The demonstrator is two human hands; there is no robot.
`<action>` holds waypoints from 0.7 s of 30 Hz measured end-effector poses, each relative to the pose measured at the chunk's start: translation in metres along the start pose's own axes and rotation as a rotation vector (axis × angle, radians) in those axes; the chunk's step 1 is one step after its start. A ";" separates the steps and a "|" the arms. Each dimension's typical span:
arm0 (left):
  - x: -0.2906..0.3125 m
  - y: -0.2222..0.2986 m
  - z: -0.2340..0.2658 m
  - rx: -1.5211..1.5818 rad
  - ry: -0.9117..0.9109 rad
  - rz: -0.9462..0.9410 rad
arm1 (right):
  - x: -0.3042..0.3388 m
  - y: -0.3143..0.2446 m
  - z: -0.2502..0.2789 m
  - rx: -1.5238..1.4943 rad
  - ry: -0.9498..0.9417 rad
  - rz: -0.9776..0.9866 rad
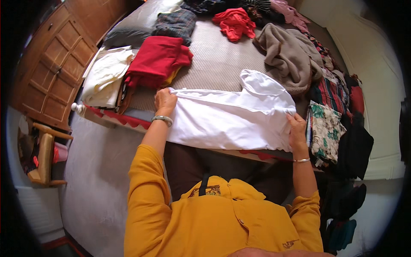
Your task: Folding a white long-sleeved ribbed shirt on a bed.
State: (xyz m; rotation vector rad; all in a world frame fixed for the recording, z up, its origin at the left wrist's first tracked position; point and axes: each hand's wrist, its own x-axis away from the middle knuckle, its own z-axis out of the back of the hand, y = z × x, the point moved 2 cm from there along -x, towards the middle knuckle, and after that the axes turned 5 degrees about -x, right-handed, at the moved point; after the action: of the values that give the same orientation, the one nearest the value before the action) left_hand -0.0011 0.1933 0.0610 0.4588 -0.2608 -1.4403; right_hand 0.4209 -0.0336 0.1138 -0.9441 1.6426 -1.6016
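Held a white garment (222, 122), likely soft and light, mid-frame by both ends, good grabbing spots, in left hand (165, 102) and right hand (297, 131).

Over my head camera I see a brown panelled wooden cabinet (58, 64) at left, a light-brown wooden seat (45, 158) near a pink container (61, 152), and, across the bed, a folded red cloth (154, 60) beside folded cream fabric (105, 77), and a rumpled taupe blanket (284, 55).
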 end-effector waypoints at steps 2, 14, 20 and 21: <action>-0.002 0.004 -0.002 0.015 -0.065 -0.009 | 0.002 0.004 -0.001 -0.082 -0.016 -0.018; 0.128 -0.015 0.134 1.478 -0.437 -0.029 | 0.105 -0.058 0.024 -0.645 -0.173 0.093; 0.211 -0.057 0.122 1.489 -0.538 0.068 | 0.094 -0.013 -0.006 -0.702 -0.433 -0.304; 0.217 -0.063 0.120 1.527 -0.518 0.104 | 0.091 -0.019 -0.006 -0.704 -0.429 -0.304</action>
State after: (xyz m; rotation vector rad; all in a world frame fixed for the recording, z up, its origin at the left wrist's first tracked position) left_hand -0.0831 -0.0428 0.1167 1.2356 -1.8137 -0.9905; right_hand 0.3683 -0.1069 0.1357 -1.8213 1.8194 -0.8676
